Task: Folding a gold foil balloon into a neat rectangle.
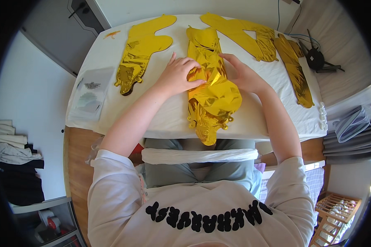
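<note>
Foil [218, 98] btwn hands [175, 77], other gold pcs [146, 46] both sides, clear pkt [90, 94] L.

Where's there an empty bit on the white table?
Near the front, there's bare white table between the left forearm and the middle gold foil piece, and between that piece and the right forearm. It's crowded in the middle, where the left hand and right hand are, and at far right, where two gold pieces lie close.

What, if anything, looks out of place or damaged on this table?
The middle gold balloon looks slightly askew: it is folded and wrinkled, and its lower tip pokes past the front edge of the table. The left gold balloon lies fully on top. I see no spill or clear tear.
</note>
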### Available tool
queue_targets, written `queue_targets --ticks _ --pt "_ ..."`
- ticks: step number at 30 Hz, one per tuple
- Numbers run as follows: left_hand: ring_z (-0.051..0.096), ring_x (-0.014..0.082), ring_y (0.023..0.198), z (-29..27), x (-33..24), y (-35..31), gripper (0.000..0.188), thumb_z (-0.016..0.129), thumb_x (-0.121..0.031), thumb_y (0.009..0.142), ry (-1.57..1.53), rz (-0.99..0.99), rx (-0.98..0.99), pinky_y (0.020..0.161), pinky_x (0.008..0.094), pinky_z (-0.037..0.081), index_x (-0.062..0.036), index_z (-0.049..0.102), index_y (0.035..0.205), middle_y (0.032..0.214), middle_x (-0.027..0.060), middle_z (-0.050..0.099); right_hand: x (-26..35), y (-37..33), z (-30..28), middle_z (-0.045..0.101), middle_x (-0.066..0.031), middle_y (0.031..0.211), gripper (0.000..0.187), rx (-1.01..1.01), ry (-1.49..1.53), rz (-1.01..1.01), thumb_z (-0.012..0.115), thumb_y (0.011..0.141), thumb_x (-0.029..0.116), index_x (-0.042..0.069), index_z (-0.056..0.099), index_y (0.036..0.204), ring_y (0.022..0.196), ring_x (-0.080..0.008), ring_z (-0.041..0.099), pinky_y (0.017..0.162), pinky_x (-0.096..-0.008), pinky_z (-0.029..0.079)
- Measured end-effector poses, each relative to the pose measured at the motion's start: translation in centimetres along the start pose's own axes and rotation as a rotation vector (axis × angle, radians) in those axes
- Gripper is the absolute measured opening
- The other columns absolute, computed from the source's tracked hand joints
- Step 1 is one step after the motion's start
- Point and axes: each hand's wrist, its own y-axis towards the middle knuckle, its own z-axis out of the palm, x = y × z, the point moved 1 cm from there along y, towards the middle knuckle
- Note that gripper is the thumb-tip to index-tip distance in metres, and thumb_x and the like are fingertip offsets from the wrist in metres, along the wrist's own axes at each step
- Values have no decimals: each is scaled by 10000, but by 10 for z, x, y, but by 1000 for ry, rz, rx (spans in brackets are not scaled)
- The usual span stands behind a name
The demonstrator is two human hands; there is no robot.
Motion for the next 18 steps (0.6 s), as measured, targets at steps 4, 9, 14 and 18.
queue_targets --ticks 4,9,14,18 --pt "579 295 1272 -2 -1 2 545 797 -491 858 -10 7 16 1268 626 150 -119 630 1219 1258 67 646 -8 2 -12 538 -118 1530 736 -42 -182 28 772 865 112 78 474 1537 1442 -254 476 1254 -384 291" --pt "548 294 1318 -6 0 0 622 810 -516 838 -35 2 70 1269 617 141 -120 617 1276 1314 65 621 -10 1 -10 612 -111 1455 667 4 -286 34 736 876 93 112 529 1510 1379 -258 531 1243 -380 305" --pt "521 302 1354 -3 3 -2 710 823 -556 806 -20 24 36 1271 611 146 -109 608 1314 1365 73 597 -11 2 -6 626 -101 1435 642 -18 -313 9 719 896 110 137 533 1509 1369 -263 537 1265 -432 246" --pt "508 308 1371 0 2 -2 753 828 -580 789 -1 38 25 1271 612 149 -100 604 1325 1381 80 589 -12 0 -8 623 -98 1437 641 -7 -294 17 716 906 116 141 523 1516 1365 -266 538 1269 -432 229"
